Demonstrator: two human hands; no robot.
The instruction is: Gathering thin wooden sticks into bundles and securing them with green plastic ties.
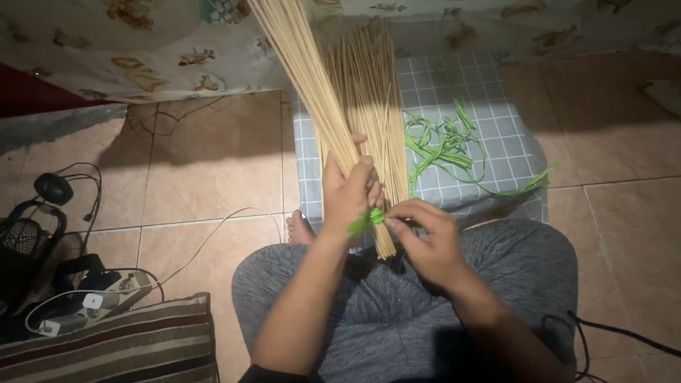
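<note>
My left hand [347, 193] grips a long bundle of thin pale sticks [298, 64] near its lower end; the bundle slants up to the top of the view. My right hand [425, 237] pinches a green strip [367, 219] that wraps around the bundle just below my left hand. A second spread of sticks [369, 92] lies behind, on a grey checked cushion [496, 142]. Both hands work above my lap in grey trousers.
Loose green strips [447, 145] lie on the cushion. Tan floor tiles [213, 163] surround it. A power strip with plugs [99, 301], cables and headphones [53, 188] sit at left, above a striped fabric [120, 347]. A patterned cloth [142, 42] hangs behind. My bare toes [298, 228] show.
</note>
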